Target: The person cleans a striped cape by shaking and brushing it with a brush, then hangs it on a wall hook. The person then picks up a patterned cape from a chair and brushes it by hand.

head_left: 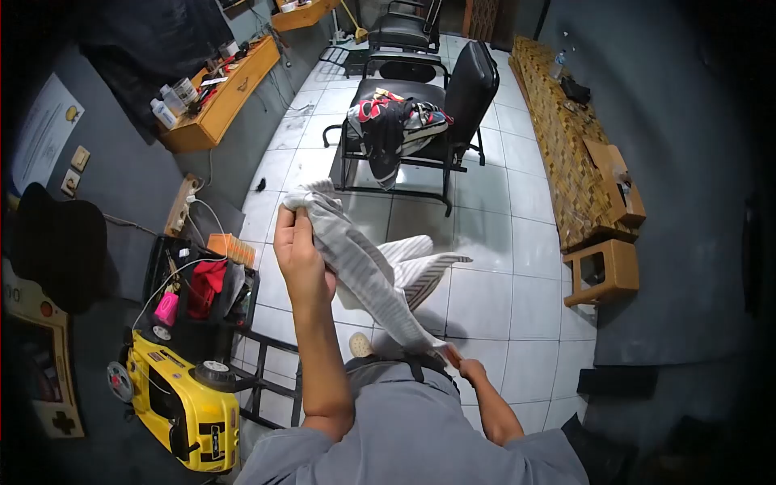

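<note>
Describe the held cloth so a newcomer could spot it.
Find the central black chair on the tiled floor. Nearer the camera, a pale striped cloth stretches between left hand and right hand. It's whitish, unlike the dark, red-marked bundle on that chair.

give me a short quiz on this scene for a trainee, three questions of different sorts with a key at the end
1. Which hands grip the striped cloth?
2. True or false: a bundle of patterned cloth lies on the nearest black chair.
3. Fill in the colour: the toy car at the lower left of the picture is mainly ____.

Key
1. Both: the left hand has the upper end, the right hand the lower end.
2. True.
3. Yellow.
</note>
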`<state>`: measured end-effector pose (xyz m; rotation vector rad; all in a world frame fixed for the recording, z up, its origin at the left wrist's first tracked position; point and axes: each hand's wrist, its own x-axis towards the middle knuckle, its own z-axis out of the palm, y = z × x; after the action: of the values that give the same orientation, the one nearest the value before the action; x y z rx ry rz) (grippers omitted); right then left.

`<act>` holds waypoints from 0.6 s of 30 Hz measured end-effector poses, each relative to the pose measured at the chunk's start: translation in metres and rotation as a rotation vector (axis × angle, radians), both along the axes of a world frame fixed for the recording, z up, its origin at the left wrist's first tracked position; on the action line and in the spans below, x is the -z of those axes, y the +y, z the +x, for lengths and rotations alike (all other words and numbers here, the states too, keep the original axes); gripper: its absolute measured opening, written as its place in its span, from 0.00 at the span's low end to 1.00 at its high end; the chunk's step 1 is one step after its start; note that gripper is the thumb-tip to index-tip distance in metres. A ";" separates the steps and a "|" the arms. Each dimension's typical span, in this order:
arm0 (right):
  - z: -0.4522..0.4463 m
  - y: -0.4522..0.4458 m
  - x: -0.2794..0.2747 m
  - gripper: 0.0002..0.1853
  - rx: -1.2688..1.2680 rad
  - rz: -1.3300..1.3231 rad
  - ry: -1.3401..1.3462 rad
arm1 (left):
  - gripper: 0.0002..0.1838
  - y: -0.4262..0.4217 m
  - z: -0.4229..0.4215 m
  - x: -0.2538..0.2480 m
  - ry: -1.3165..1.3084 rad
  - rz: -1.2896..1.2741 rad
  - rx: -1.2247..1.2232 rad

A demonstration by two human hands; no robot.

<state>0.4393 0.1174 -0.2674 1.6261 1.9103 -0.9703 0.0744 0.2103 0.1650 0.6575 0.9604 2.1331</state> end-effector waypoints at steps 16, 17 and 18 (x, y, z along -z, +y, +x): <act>-0.256 0.066 -0.246 0.21 0.328 -0.054 1.352 | 0.11 -0.009 -0.013 0.013 0.019 -0.134 0.179; -0.259 0.067 -0.224 0.23 0.177 0.147 1.179 | 0.11 -0.009 -0.023 0.011 -0.046 -0.112 0.172; -0.252 0.063 -0.175 0.21 0.006 0.221 1.020 | 0.09 -0.011 -0.034 0.006 -0.132 -0.068 0.214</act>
<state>0.1875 0.1808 -0.0924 1.3268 2.7071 -1.8882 0.0405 0.1988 0.1593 0.5527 0.8476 1.9221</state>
